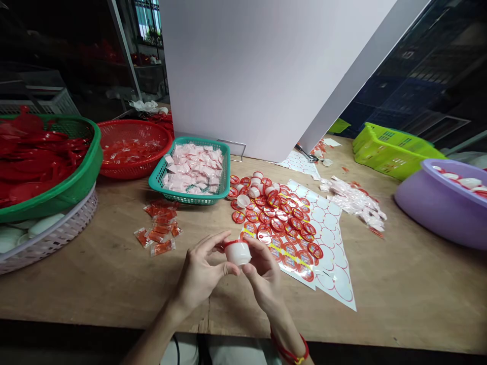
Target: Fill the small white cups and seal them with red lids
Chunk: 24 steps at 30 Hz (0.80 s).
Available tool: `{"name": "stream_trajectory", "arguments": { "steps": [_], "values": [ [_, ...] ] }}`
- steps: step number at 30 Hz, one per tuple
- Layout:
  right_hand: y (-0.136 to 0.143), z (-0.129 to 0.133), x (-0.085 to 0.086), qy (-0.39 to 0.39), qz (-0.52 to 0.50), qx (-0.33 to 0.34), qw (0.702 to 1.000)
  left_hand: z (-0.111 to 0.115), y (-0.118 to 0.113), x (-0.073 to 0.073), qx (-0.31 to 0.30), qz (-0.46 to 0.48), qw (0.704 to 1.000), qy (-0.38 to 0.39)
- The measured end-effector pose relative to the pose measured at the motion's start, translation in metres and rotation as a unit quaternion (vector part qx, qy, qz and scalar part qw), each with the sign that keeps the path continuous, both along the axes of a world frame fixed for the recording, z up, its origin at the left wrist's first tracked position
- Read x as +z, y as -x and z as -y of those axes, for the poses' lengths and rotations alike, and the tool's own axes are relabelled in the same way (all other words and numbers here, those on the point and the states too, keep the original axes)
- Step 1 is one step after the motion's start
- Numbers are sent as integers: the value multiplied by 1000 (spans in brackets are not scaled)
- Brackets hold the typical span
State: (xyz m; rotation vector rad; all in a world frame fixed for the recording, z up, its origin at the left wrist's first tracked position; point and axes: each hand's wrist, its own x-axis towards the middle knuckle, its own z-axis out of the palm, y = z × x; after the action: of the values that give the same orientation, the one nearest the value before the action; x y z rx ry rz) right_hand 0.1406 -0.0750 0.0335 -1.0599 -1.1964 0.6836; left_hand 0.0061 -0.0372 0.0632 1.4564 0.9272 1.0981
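Between my two hands, above the front of the table, is a small white plastic cup (238, 253) with a red lid or rim at its top. My left hand (203, 274) grips it from the left, thumb below and fingers at the rim. From the other side my right hand (266, 276) holds it, with the thumb near its base. Beyond the hands lies a pile of round red lids (277, 213) with a few small white cups among them. These rest partly on sheets of round stickers (335, 253). Red sachets (162, 230) lie to the left.
A teal basket (152, 183) holds pinkish packets. Left of it stand a red basket (167, 144) and a green basket (98, 152) of red pieces, above a white basket (81, 225). On the right are white packets (357, 203), a yellow-green basket (384, 157) and a purple tub (426, 208).
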Motion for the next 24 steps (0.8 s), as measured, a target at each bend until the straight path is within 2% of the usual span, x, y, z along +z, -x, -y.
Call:
{"name": "stream_trajectory", "arguments": {
  "steps": [2, 4, 9, 12, 15, 17, 19, 22, 24],
  "values": [
    [2, 1, -2, -12, 4, -17, 1000, 3, -5, -2, 6, 39, 999, 27],
    [4, 3, -4, -20, 4, -23, 1000, 6, -7, -4, 2, 42, 999, 19],
    [3, 8, -2, 0, 13, 27, 1000, 11, -4, 0, 10, -57, 992, -108],
    [5, 12, 1, -12, 28, -1, 1000, 12, -5, 3, 33, -77, 981, -174],
    [8, 12, 0, -26, 36, -40, 998, 13, -10, 3, 46, -70, 978, -193],
    [9, 10, -3, -35, 53, -62, 996, 12, -13, 0, 54, -60, 984, -161],
    [11, 7, -7, -51, 88, -92, 991, 10, -15, -4, 46, -33, 994, -90],
    [10, 4, -12, -85, 168, -118, 975, 7, -14, -12, -23, 16, 998, 60],
    [7, 3, -10, -82, 202, -88, 972, 5, -10, -15, -64, 15, 990, 128]
  ]
}}
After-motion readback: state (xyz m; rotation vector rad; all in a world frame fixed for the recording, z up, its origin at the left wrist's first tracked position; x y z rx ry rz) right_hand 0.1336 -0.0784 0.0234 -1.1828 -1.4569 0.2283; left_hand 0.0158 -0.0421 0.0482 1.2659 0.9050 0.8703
